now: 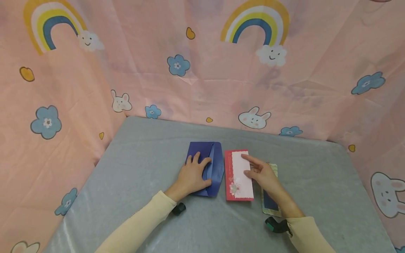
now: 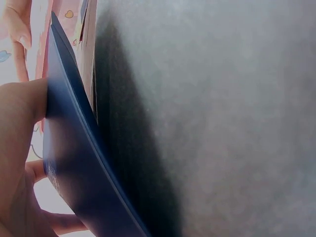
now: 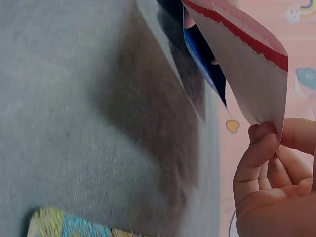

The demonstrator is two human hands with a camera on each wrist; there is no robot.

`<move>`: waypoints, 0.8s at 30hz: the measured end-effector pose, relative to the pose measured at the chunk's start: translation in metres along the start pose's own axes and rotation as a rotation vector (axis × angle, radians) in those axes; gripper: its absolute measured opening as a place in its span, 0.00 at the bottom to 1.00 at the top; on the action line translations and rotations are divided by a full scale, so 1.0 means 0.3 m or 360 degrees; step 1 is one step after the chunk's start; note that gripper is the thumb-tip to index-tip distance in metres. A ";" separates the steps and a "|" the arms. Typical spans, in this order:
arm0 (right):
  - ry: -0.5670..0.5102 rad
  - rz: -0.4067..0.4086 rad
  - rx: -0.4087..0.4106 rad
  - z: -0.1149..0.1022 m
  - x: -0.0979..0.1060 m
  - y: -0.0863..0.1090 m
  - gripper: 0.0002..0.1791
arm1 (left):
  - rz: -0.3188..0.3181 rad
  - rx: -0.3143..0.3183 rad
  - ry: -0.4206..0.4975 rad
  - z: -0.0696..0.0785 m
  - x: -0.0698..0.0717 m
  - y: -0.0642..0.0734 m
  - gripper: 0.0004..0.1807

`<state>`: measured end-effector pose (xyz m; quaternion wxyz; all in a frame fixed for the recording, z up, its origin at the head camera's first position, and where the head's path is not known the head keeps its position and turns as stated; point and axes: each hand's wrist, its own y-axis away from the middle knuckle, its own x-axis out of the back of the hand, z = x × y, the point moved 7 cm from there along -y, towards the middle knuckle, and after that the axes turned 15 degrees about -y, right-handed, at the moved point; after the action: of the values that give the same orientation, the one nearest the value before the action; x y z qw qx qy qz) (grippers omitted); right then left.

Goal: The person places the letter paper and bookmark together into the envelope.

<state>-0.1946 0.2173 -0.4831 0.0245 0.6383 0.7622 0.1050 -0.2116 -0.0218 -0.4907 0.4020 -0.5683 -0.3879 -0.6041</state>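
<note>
A blue envelope [image 1: 217, 172], its flap spread to the right, is under my left hand [image 1: 191, 175]. That hand holds it with fingers and thumb spread across its opening. Seen from the left wrist, the envelope [image 2: 74, 133] stands tilted above the cloth with a shadow beneath. Just right of it, a red-bordered card [image 1: 238, 175] with a white face and printed flowers is raised off the table. My right hand [image 1: 261, 172] pinches the card's right edge between thumb and fingers; the right wrist view shows the card [image 3: 252, 74] bowed slightly.
A dark blue rectangular piece with a yellowish patterned border [image 1: 270, 203] lies partly under my right forearm. Grey cloth [image 1: 142, 158] covers the table. A pink printed curtain [image 1: 209, 88] hangs behind and at the sides. Black wrist devices [image 1: 276, 225] sit by the cuffs.
</note>
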 end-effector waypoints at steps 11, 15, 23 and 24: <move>-0.0039 -0.0040 0.0008 0.021 -0.057 -0.021 0.32 | 0.0008 0.0013 0.0001 -0.001 -0.005 -0.003 0.41; -0.0014 -0.0045 -0.0019 0.030 -0.074 -0.025 0.32 | -0.0002 0.0016 0.0012 -0.001 -0.010 -0.002 0.40; 0.0046 -0.0040 -0.0050 0.038 -0.081 -0.030 0.31 | 0.0006 0.0011 0.0009 -0.001 -0.012 -0.001 0.40; 0.0060 -0.0036 -0.0054 0.039 -0.080 -0.031 0.31 | 0.0008 0.0010 0.0003 -0.001 -0.011 -0.001 0.40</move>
<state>-0.1972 0.1938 -0.4986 0.0220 0.6271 0.7678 0.1297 -0.2118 -0.0219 -0.4941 0.4057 -0.5673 -0.3881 -0.6024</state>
